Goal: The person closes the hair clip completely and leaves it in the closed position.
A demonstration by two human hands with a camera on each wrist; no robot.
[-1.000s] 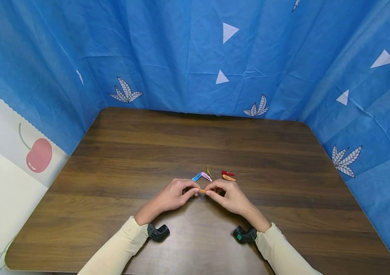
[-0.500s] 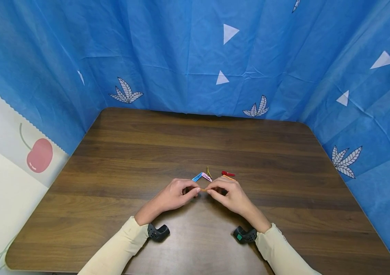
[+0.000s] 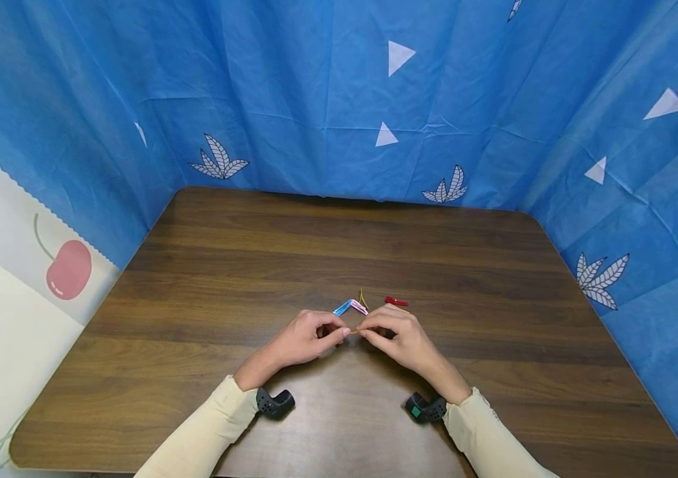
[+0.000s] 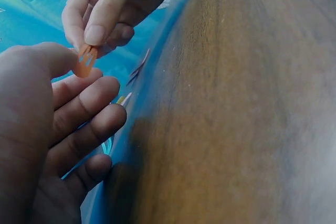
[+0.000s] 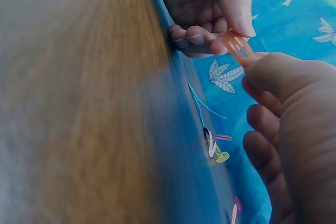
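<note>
Between my two hands is an orange snap hair clip [image 4: 85,61], raised off the table and seen nearly edge-on in the head view. My left hand [image 3: 309,337] pinches one end with thumb and index finger, its other fingers loosely bent. At the opposite end, the thumb and fingertips of my right hand [image 3: 395,335] pinch the clip; its slotted face [image 5: 237,44] shows in the right wrist view. Just beyond the hands lie a blue hair clip [image 3: 342,307], a pink one [image 3: 359,307] and a yellow one [image 3: 362,299], all splayed open.
A red hair clip [image 3: 396,301] lies beyond my right hand, which mostly hides a second orange clip [image 3: 403,310]. The brown wooden table [image 3: 225,265] reaches back to a blue patterned curtain [image 3: 315,99]. Dark wrist devices sit at both cuffs.
The held orange clip has turned from showing its face to nearly edge-on. My right-hand knuckles have risen slightly and now cover most of the orange clip on the table.
</note>
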